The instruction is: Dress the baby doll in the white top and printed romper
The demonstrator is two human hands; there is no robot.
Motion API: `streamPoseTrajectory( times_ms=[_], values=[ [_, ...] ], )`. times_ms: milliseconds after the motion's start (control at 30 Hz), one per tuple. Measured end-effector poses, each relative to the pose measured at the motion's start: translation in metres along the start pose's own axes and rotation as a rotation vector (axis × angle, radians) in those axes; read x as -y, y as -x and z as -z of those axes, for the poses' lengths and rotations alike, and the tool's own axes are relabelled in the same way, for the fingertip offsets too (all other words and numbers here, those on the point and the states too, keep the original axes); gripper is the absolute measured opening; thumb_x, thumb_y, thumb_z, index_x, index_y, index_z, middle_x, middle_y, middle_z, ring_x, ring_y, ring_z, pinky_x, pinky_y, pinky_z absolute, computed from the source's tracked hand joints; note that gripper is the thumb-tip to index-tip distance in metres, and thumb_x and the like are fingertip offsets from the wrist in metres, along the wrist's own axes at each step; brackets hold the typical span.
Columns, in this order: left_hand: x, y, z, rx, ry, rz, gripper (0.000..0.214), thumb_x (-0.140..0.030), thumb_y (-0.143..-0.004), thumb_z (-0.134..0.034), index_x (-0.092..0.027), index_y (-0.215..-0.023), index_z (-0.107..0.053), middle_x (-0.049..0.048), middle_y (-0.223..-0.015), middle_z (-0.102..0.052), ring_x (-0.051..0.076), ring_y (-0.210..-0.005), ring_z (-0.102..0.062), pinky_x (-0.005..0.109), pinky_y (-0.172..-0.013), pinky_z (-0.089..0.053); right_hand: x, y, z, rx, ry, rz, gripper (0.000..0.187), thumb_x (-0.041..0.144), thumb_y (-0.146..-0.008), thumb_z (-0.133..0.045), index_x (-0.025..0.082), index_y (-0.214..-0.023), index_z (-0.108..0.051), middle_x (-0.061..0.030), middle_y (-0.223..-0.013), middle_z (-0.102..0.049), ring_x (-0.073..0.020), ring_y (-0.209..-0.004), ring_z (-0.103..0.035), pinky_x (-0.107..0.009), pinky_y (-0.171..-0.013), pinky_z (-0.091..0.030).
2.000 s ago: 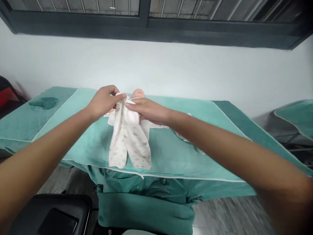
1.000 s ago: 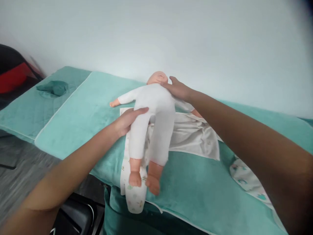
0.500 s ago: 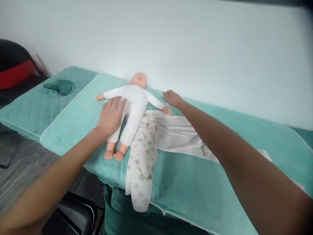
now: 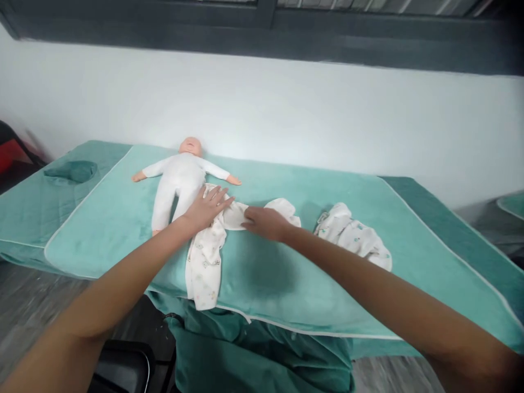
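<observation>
One doll [image 4: 182, 170] lies on one bed [image 4: 413, 251], with one left hand [image 4: 206, 210], one right hand [image 4: 267, 222] and two lots of clothes [image 4: 204, 265] [image 4: 356, 237] right of it, one near and one well apart from it, one hole [image 4: 71, 171] left of it, and one window [image 4: 164, 27] high behind it.

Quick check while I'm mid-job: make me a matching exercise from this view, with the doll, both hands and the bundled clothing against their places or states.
Things:
1. doll
2. left hand
3. right hand
4. bundled clothing

Places or states:
A. fingers closed on white cloth
B. heaped toward the right of the green mat
C. lying with both arms spread
D. fingers splayed at the top of the patterned garment

Pairs: 1-C, 2-D, 3-A, 4-B
</observation>
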State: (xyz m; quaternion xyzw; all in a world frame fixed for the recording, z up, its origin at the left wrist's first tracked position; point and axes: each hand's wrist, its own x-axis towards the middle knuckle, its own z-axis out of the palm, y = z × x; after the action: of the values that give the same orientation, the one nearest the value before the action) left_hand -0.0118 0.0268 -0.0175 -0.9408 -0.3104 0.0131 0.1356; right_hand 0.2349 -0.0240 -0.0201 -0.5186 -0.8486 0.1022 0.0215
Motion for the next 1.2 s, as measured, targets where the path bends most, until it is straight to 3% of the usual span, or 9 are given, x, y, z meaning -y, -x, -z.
streamPoseTrajectory(
  times_ms=[67, 167, 300, 500, 633, 767, 900, 1067, 1200],
  values=[
    [0.001, -0.005, 0.003, 0.052, -0.019, -0.027, 0.087, -0.016, -0.072, -0.078, -0.024, -0.152, -0.044, 0.0175, -0.168, -0.026, 0.040, -0.155, -0.022, 0.065, -0.120, -0.022, 0.032, 0.022, -0.002, 0.068, -0.058, 0.190, 0.018, 0.037, -0.099, -0.055, 0.020, -0.095, -0.061, -0.0069, -0.104, -0.068, -0.0207, -0.088, -0.061, -0.029, -0.068, -0.036],
    [-0.003, -0.005, 0.009, 0.102, -0.037, -0.013, 0.038, -0.013, -0.083, -0.064, -0.021, -0.121, -0.068, 0.0160, -0.147, -0.057, 0.037, -0.142, -0.044, 0.063, -0.115, -0.027, 0.056, 0.043, -0.001, 0.151, -0.189, 0.279, 0.016, 0.037, -0.097, -0.061, 0.021, -0.099, -0.060, -0.0055, -0.105, -0.067, -0.0201, -0.085, -0.061, -0.030, -0.068, -0.038],
    [-0.013, 0.003, 0.026, 0.041, 0.015, 0.096, 0.027, -0.008, -0.089, -0.050, -0.015, -0.109, -0.067, 0.0154, -0.107, -0.072, 0.032, -0.107, -0.066, 0.051, -0.100, -0.042, 0.047, 0.049, -0.002, 0.097, -0.321, 0.029, 0.041, 0.046, -0.089, -0.070, 0.019, -0.119, -0.059, -0.0112, -0.120, -0.063, -0.0253, -0.095, -0.064, -0.035, -0.077, -0.047],
    [-0.044, 0.003, 0.061, -0.336, 0.511, 0.462, 0.017, -0.021, -0.091, -0.051, -0.021, -0.108, -0.056, 0.0069, -0.099, -0.070, 0.024, -0.089, -0.066, 0.036, -0.078, -0.048, 0.031, 0.043, -0.015, -0.124, -0.824, -0.157, 0.100, 0.049, -0.066, -0.088, 0.022, -0.148, -0.038, -0.0155, -0.146, -0.049, -0.0308, -0.127, -0.056, -0.045, -0.103, -0.049],
    [-0.068, 0.002, 0.086, -0.582, 0.941, 0.451, 0.019, -0.022, -0.089, -0.050, -0.023, -0.108, -0.051, 0.0032, -0.102, -0.067, 0.020, -0.092, -0.064, 0.034, -0.081, -0.052, 0.044, 0.042, -0.002, -0.133, -1.255, -0.057, 0.081, 0.048, -0.073, -0.084, 0.022, -0.141, -0.049, -0.0081, -0.133, -0.064, -0.0273, -0.121, -0.060, -0.041, -0.102, -0.051],
    [-0.078, 0.017, 0.099, -0.523, 1.052, 0.242, 0.047, -0.026, -0.088, -0.057, -0.023, -0.133, -0.045, 0.0097, -0.142, -0.055, 0.024, -0.130, -0.056, 0.039, -0.106, -0.050, 0.060, 0.053, 0.013, -0.301, -1.527, -0.065, 0.057, 0.045, -0.074, -0.083, 0.022, -0.122, -0.063, -0.0044, -0.118, -0.072, -0.0255, -0.108, -0.067, -0.038, -0.094, -0.054],
    [-0.094, 0.041, 0.084, -0.373, 0.938, 0.228, 0.083, -0.037, -0.080, -0.073, -0.021, -0.150, -0.031, 0.0140, -0.155, -0.042, 0.031, -0.141, -0.048, 0.040, -0.111, -0.048, 0.076, 0.067, 0.006, -0.290, -1.700, -0.058, 0.051, 0.048, -0.077, -0.081, 0.026, -0.120, -0.066, -0.0032, -0.114, -0.074, -0.0250, -0.102, -0.070, -0.039, -0.090, -0.056],
    [-0.115, 0.091, 0.044, -0.366, 0.990, 0.566, 0.053, -0.027, -0.082, -0.065, -0.022, -0.132, -0.052, 0.0082, -0.123, -0.067, 0.030, -0.112, -0.066, 0.041, -0.094, -0.057, 0.056, 0.072, -0.017, 0.072, -1.532, 0.169, 0.042, 0.053, -0.086, -0.073, 0.023, -0.115, -0.073, -0.0068, -0.115, -0.075, -0.0244, -0.106, -0.069, -0.043, -0.100, -0.052],
    [-0.123, 0.157, 0.024, -0.568, 1.087, 1.013, 0.053, -0.028, -0.076, -0.072, -0.025, -0.126, -0.054, 0.0062, -0.118, -0.069, 0.031, -0.108, -0.067, 0.050, -0.096, -0.057, 0.000, 0.074, -0.046, -0.180, -1.399, -0.116, 0.041, 0.056, -0.084, -0.073, 0.022, -0.108, -0.074, -0.0081, -0.114, -0.074, -0.0223, -0.100, -0.070, -0.041, -0.094, -0.055]
  ],
)
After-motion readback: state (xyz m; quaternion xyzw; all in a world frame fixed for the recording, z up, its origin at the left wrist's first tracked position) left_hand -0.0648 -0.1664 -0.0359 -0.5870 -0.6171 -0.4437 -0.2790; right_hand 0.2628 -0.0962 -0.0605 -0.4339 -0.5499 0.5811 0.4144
